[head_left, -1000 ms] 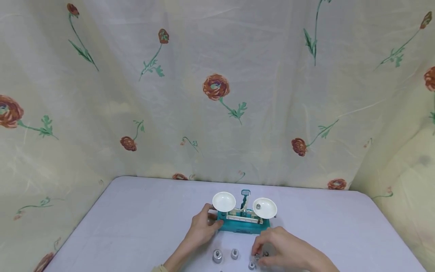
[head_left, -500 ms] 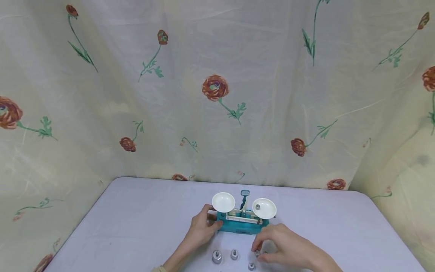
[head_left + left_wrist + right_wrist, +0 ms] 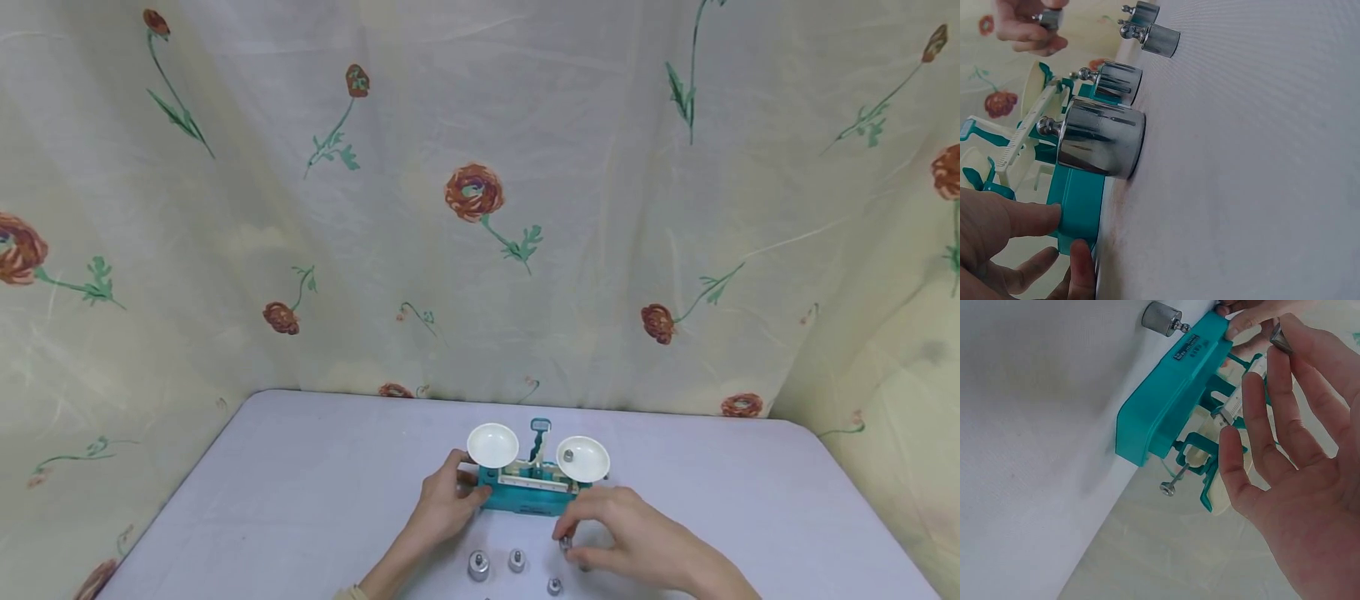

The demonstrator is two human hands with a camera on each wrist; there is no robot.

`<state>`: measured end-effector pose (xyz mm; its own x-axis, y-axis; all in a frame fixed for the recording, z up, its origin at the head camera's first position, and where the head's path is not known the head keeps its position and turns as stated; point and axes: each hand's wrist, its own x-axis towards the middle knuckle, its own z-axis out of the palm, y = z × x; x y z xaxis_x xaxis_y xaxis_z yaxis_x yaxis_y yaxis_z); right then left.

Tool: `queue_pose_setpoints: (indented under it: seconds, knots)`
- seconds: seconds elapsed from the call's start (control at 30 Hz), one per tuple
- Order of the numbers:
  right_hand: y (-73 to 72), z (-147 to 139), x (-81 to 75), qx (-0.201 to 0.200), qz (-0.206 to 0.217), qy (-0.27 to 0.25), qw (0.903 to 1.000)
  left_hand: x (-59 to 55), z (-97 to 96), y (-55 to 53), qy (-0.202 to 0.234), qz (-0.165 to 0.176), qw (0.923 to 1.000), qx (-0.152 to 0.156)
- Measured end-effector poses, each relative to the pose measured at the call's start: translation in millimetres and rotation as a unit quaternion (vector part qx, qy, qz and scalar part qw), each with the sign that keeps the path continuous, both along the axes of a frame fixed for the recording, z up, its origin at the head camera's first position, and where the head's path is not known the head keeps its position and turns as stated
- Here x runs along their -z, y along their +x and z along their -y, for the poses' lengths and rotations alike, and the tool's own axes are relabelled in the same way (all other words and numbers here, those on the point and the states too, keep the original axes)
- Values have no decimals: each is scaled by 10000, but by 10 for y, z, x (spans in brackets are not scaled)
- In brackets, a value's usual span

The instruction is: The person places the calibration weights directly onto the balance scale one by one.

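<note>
A teal balance scale with two white pans stands on the table. My left hand grips the left end of its base, thumb on the front side. Between thumb and fingertips my right hand pinches a small metal weight, held up in front of the scale's right end. Another small weight sits in the right pan; the left pan holds nothing. Upright on the table before the scale are a large knobbed weight, a medium one and a smaller one.
One more weight stands on the table, mostly hidden under my right hand in the head view. The white tabletop reaches back to a flower-printed curtain, which also hangs at both sides.
My right hand has picked a small weight up from the table and raised it slightly toward the scale. The left hand keeps its grip on the base.
</note>
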<state>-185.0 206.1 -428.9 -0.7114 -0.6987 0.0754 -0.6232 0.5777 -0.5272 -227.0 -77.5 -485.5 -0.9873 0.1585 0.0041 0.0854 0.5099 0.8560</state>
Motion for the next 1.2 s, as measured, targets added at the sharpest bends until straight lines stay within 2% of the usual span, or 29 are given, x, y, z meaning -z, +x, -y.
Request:
queue_pose_setpoints:
  seconds: [0.33, 0.67, 0.87, 1.2]
  knots:
    - [27, -40, -4, 16, -376, -283, 9989, 6, 9, 5, 38, -24, 10000, 31]
    - [30, -49, -39, 134, -330, -339, 9988, 15, 6, -3, 46, 49, 10000, 10]
    - [37, -45, -49, 49, -705, -575, 9958, 18, 1, -9, 53, 14, 10000, 17]
    - [32, -28, -108, 406, -688, -629, 9948, 15, 8, -9, 40, -22, 10000, 22]
